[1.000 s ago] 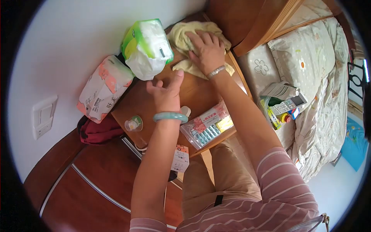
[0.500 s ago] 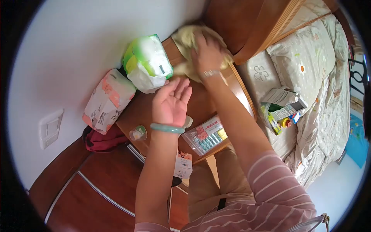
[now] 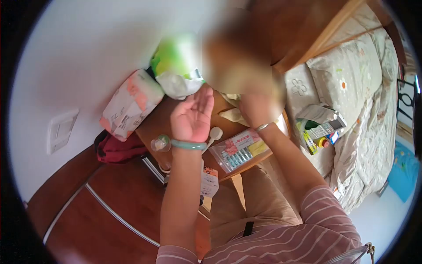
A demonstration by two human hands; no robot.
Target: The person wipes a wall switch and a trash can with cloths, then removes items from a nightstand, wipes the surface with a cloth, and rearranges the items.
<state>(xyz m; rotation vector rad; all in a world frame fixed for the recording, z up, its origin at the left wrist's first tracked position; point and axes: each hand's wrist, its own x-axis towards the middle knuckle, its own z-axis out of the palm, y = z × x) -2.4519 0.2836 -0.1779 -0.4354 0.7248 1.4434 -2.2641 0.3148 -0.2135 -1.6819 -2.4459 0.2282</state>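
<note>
- Soft, pink-and-white pack (image 3: 132, 105), leaning against the wall (image 3: 88, 79).
- Green-and-white pack (image 3: 178, 70), crinkled, partly blurred, near the left fingertips.
- Left hand (image 3: 191, 123): palm up, fingers open and empty (a smooth green bangle at the wrist).
- Yellowish cloth (image 3: 234, 115), rumpled, on the wooden tabletop (image 3: 176, 110), under the right hand (image 3: 257, 108); blur hides whether its fingers grip.
- Clear flat bag (image 3: 237, 152), just below the cloth.

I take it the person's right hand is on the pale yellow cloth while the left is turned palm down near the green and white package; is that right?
Not quite: the left hand is palm up, as the head view shows; it is near the green and white package, and the right hand is on the pale yellow cloth.
</note>
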